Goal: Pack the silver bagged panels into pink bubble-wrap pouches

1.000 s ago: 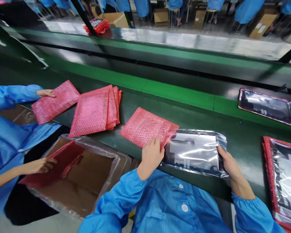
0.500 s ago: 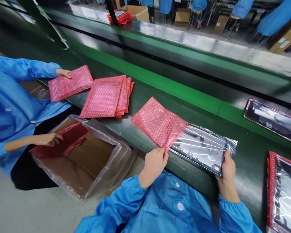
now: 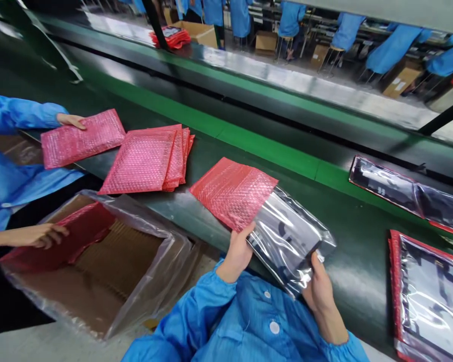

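Film-bagged panel [image 3: 287,234] now tilted more steeply; insertion judged partial. Red bubble-wrap pouch [image 3: 234,193] mouth pinched by left hand [image 3: 237,254], panel gripped by right hand [image 3: 320,289].

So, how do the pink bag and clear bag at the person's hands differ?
The pink bag has bubbles; the clear bag is plain glossy film. Dark shapes show through the clear bag, but none through the pink bag. Both meet at the left hand.

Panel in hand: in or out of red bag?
Partly in, apparently: the red bag covers one end of the panel; rest sticks out, right hand gripping it.
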Action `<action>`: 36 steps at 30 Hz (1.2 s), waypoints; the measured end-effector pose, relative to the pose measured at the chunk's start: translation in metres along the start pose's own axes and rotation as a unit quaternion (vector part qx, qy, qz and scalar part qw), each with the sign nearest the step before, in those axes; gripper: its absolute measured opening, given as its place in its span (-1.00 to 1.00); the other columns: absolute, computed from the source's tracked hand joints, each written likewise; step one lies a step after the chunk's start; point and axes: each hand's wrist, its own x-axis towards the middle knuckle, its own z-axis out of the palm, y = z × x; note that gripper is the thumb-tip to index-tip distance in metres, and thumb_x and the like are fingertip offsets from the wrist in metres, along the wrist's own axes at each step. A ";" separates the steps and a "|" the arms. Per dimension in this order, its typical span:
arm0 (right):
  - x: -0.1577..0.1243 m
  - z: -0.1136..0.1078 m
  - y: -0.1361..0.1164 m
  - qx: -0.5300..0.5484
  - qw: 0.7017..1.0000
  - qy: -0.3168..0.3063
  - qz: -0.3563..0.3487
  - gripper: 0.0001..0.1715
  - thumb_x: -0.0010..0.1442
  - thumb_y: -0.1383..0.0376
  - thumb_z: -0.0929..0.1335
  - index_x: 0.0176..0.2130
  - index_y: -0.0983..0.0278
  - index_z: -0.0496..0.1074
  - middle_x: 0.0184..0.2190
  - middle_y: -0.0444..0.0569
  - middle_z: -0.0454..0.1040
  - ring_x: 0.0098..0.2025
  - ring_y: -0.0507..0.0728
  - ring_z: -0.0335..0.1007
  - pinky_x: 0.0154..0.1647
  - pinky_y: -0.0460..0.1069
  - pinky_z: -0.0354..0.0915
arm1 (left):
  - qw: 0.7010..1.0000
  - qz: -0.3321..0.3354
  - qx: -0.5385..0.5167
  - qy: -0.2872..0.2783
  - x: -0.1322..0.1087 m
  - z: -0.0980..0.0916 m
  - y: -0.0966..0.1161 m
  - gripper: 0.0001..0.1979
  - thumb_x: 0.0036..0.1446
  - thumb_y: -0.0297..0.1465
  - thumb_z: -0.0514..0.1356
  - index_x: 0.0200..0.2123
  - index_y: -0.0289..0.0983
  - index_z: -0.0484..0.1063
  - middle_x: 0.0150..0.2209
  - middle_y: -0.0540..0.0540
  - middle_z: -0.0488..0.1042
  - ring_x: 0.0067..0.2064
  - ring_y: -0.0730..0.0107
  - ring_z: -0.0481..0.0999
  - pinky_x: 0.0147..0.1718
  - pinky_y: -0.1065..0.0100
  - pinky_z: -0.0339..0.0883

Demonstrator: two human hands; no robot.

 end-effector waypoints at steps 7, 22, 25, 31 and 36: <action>0.014 -0.012 -0.047 -0.143 0.977 -0.154 -0.040 -0.23 0.07 -0.26 0.43 0.02 0.21 0.56 -0.14 0.14 0.64 -0.31 0.22 0.56 -0.17 0.17 0.47 | 0.996 0.011 0.088 -0.002 0.007 -0.006 0.040 -0.54 -0.25 -0.26 0.52 -0.23 -0.30 0.58 -0.26 -0.11 0.66 -0.29 0.27 0.62 -0.25 0.33 0.48; 0.033 0.028 -0.041 -0.485 0.841 -0.149 -0.188 -0.45 0.38 -0.09 0.18 -0.30 0.23 0.48 -0.63 -0.08 0.44 -0.59 0.16 0.43 -0.45 0.02 0.34 | 0.914 0.059 0.366 -0.162 0.006 -0.029 0.039 -0.63 0.08 -0.15 0.28 -0.18 -0.34 0.54 -0.19 -0.16 0.62 -0.09 0.12 0.55 -0.04 0.21 0.40; 0.029 0.017 -0.036 -0.585 0.755 -0.171 -0.242 -0.58 0.41 0.10 0.12 -0.25 0.22 0.43 -0.53 -0.02 0.51 -0.49 0.19 0.49 -0.36 0.03 0.31 | 0.893 0.122 0.428 -0.068 0.001 -0.037 0.030 -0.65 0.22 -0.17 0.13 -0.10 -0.32 0.44 -0.18 -0.18 0.58 -0.13 0.15 0.54 -0.10 0.22 0.39; 0.005 -0.010 -0.025 -0.704 0.610 -0.242 -0.271 -0.62 0.43 0.20 0.11 -0.31 0.19 0.38 -0.45 0.02 0.56 -0.41 0.20 0.53 -0.41 -0.01 0.21 | 0.730 0.184 0.657 -0.042 -0.028 -0.052 0.029 -0.75 0.37 -0.35 -0.12 -0.21 -0.19 0.33 -0.32 -0.14 0.54 -0.25 0.16 0.56 -0.25 0.26 0.29; -0.024 -0.033 -0.022 -0.699 0.581 -0.307 -0.283 -0.66 0.42 0.27 0.12 -0.34 0.19 0.34 -0.49 -0.04 0.52 -0.46 0.15 0.50 -0.46 -0.02 0.17 | 0.613 0.140 0.771 -0.100 -0.058 -0.068 0.033 -0.69 0.39 -0.37 -0.19 -0.28 -0.18 0.29 -0.32 -0.15 0.55 -0.26 0.17 0.58 -0.30 0.27 0.26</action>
